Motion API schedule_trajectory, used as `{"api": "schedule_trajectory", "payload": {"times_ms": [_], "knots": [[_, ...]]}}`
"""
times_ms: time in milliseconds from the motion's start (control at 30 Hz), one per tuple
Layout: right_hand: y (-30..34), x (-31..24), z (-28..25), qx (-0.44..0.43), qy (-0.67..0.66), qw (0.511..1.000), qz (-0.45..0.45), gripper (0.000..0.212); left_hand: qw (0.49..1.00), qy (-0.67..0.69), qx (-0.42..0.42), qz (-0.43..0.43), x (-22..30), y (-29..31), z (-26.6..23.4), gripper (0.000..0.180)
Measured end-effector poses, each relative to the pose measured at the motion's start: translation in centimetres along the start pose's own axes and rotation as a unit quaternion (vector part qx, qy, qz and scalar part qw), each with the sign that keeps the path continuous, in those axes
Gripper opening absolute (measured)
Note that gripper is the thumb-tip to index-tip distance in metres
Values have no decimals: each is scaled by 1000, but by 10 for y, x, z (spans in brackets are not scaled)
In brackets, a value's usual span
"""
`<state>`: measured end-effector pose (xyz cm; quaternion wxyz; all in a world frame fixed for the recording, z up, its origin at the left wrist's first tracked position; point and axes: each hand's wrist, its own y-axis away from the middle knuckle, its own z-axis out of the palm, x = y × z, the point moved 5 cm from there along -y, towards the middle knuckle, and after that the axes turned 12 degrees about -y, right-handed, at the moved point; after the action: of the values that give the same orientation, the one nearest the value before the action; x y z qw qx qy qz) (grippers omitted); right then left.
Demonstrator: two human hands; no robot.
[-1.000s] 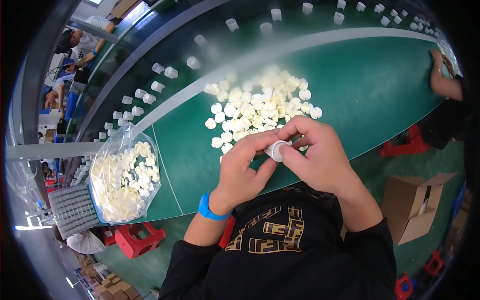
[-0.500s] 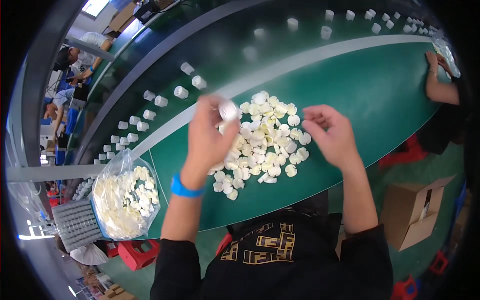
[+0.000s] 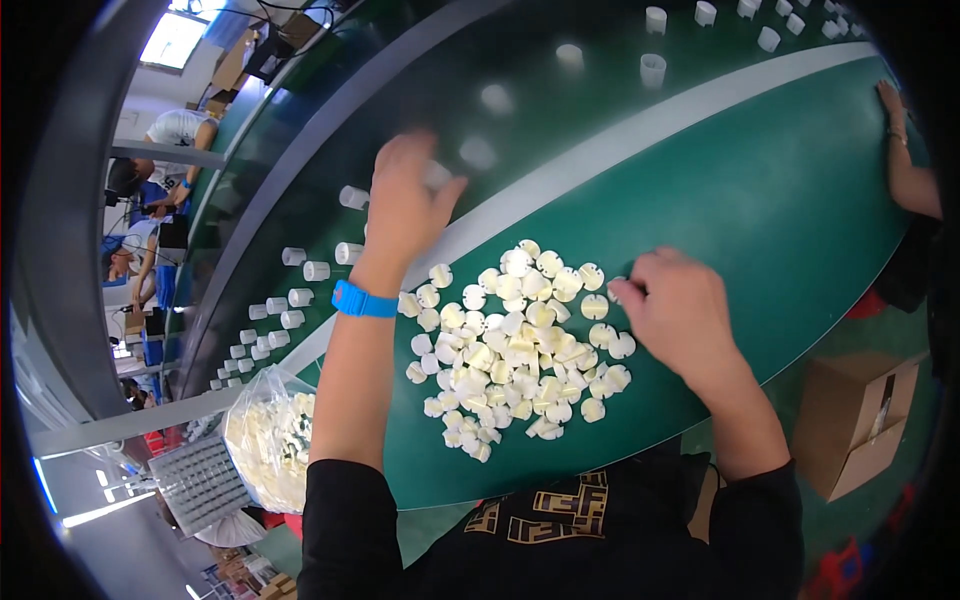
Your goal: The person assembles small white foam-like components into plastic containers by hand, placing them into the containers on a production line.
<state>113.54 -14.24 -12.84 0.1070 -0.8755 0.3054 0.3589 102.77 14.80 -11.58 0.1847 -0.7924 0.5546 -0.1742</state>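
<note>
My left hand (image 3: 408, 200), with a blue wristband (image 3: 364, 300) below it, reaches past the pale strip over the dark belt. Its thumb and fingers are closed about a small white plastic cup (image 3: 437, 176), blurred and partly covered. My right hand (image 3: 685, 310) is at the right edge of a pile of cream-white notched discs (image 3: 515, 345) on the green tabletop (image 3: 780, 200). Its fingers are curled together in a pinch beside the outermost discs. What lies between those fingertips is too small to make out.
White cups stand in rows on the dark belt (image 3: 560, 110), left and far right. A clear bag (image 3: 265, 435) of discs sits at the left beside a grey tray (image 3: 200, 485). A co-worker's arm (image 3: 908, 170) rests at the far right; a cardboard box (image 3: 850, 420) stands below.
My left hand has moved away from me with the white cup, from above the pile to over the belt. My right hand has closed its fingers near the discs. The view has shifted.
</note>
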Motion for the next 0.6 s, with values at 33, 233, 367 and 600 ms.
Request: {"api": "schedule_trajectory", "payload": {"times_ms": [33,233,367,600], "knots": [[-1,6,-3,-6,-1,1000,6,23,1000,3,-7,-2,7,-10,0,36],[-2,7,-23,-36,-176,984,-12,17,991,13,-120,-58,18,-31,8,40],[-3,2,-11,-88,-107,986,-95,29,951,246,-101,-158,19,9,-23,42],[28,-37,-14,-53,-303,943,-125,37,779,592,-56,-201,100,131,-83,52]]}}
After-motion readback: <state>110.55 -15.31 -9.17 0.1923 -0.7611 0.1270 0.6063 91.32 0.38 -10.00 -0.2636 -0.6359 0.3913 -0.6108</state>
